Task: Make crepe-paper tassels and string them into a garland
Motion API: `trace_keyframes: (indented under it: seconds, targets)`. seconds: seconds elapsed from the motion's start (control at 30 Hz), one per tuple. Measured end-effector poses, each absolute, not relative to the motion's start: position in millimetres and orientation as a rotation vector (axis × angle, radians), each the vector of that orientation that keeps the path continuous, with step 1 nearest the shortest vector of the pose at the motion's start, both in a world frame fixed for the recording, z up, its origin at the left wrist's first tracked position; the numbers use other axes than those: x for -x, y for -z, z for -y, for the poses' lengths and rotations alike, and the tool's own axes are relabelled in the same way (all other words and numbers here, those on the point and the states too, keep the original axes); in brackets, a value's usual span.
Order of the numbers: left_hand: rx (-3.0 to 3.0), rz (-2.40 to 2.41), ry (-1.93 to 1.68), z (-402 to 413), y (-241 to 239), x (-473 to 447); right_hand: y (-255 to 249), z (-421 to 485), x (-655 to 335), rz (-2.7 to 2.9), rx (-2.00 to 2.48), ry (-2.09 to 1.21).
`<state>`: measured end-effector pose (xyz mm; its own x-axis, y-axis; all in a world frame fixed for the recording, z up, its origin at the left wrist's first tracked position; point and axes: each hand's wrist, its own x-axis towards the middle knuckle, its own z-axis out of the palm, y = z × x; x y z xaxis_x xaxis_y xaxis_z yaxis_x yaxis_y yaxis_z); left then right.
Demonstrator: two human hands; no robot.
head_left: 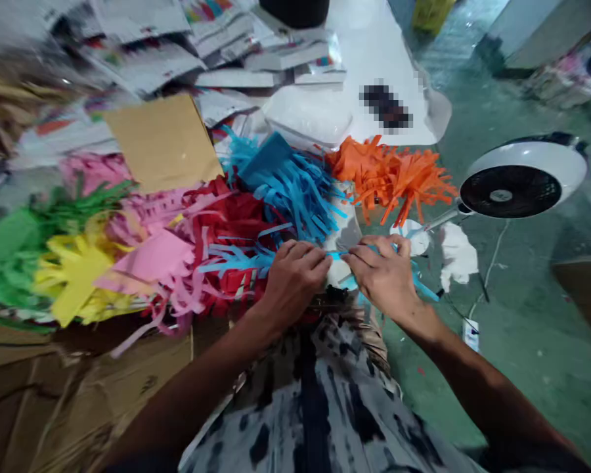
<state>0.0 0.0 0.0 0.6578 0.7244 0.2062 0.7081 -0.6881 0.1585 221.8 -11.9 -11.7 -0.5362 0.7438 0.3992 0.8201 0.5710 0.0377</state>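
Between my two hands stretches a blue fringed paper tassel (337,255), its cut strips hanging out past both fists. My left hand (298,272) is closed round one part of it, with strips fanning out to the left. Closed on the other part is my right hand (381,272), with strips showing below the wrist. Just beyond them lies a heap of blue fringed paper (295,184). Orange fringed paper (391,174) sits to its right, and dark red fringed paper (226,220) to its left.
Pink (157,256), yellow (81,272) and green fringed paper (10,249) cover the left side. A brown cardboard piece (165,141) lies behind, before stacked white packets (142,62). A fan (522,177) stands at right on the green floor (526,315).
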Motion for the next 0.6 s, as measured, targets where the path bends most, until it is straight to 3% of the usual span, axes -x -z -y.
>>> trace_keyframes:
  seconds: [0.33, 0.6]
  targets:
    - [-2.84, -1.425, -0.68, 2.9, -3.3, 38.0, 8.8, 15.8, -247.9, 2.462, 1.324, 0.106]
    - [-2.776, -1.262, -0.418, -9.5, 8.7, -7.7, -0.8, 3.9, -237.7, 2.475, 1.32, 0.086]
